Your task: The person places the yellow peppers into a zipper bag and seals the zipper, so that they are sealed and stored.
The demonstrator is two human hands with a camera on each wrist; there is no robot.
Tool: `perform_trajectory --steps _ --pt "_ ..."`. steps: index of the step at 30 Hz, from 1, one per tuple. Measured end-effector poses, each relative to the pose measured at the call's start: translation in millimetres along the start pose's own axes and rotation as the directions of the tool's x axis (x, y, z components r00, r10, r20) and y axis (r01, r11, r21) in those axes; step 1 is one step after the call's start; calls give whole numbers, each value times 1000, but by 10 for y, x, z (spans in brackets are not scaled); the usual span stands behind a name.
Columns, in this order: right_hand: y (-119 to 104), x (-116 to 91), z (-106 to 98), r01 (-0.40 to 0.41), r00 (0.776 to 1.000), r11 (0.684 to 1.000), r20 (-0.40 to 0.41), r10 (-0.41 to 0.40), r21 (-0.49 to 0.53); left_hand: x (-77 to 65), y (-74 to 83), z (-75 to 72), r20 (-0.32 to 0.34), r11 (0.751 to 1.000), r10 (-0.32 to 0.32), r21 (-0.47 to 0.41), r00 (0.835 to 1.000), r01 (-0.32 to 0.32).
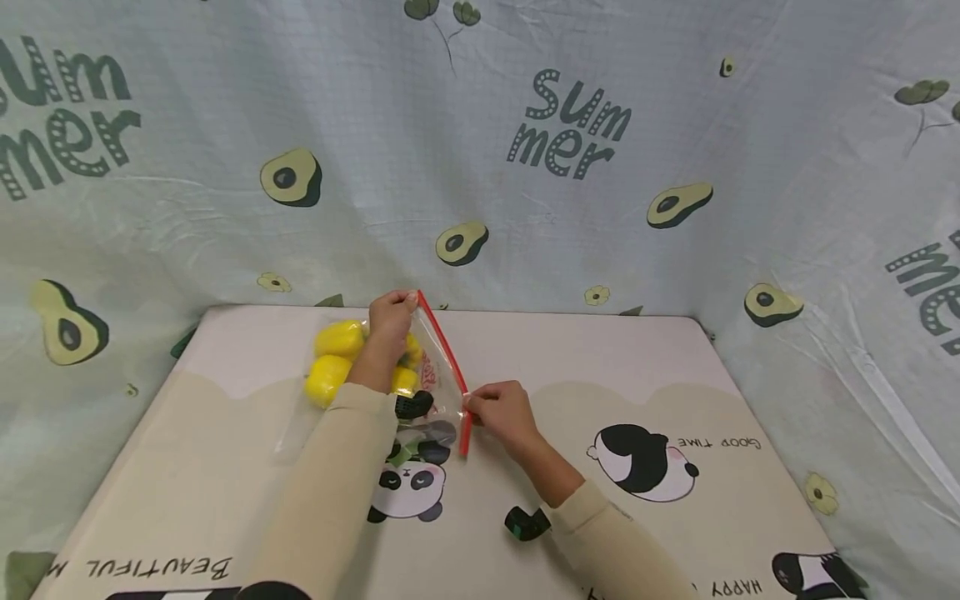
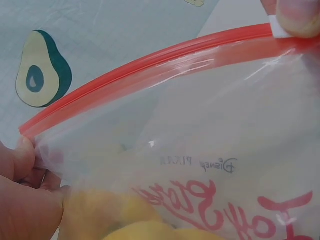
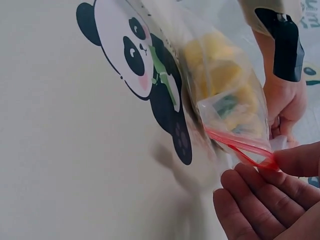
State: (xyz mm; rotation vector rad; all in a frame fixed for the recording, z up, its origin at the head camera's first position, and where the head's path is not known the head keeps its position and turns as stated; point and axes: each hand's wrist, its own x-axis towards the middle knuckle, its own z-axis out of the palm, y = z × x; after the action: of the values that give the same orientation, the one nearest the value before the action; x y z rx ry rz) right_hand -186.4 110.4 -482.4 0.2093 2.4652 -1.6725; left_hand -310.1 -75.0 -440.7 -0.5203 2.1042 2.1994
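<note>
A clear zip bag (image 1: 448, 398) with a red zip strip (image 2: 150, 61) along its mouth stands partly raised over the table. Inside it lie several yellow rounded things (image 1: 327, 377); their exact kind is unclear through the plastic. My left hand (image 1: 390, 323) pinches the bag's far top corner, at one end of the strip. With thumb and forefinger my right hand (image 1: 506, 410) pinches the red strip nearer its other end, the remaining fingers loosely bent below. A small white piece (image 2: 278, 29) shows under the right thumb in the left wrist view. Pink lettering is printed on the bag.
The table (image 1: 285, 517) carries a cover printed with pandas and words. A light curtain (image 1: 570, 250) with avocado prints hangs close behind and along the sides. Black wrist devices show on the left wrist (image 1: 414, 406) and right wrist (image 1: 527, 523).
</note>
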Motion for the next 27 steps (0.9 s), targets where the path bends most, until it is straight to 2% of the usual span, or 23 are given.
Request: perform_trajectory --steps 4,18,27 --pt "22 -19 -28 -25 1000 1000 5 25 -2 3 -5 10 -2 1000 -11 9 1000 11" --pt "39 -99 -50 -33 999 999 12 33 -18 11 23 38 -7 1000 -14 8 1000 14" --pt "61 -162 -48 -52 998 999 27 52 7 37 34 49 -18 999 -28 17 999 28"
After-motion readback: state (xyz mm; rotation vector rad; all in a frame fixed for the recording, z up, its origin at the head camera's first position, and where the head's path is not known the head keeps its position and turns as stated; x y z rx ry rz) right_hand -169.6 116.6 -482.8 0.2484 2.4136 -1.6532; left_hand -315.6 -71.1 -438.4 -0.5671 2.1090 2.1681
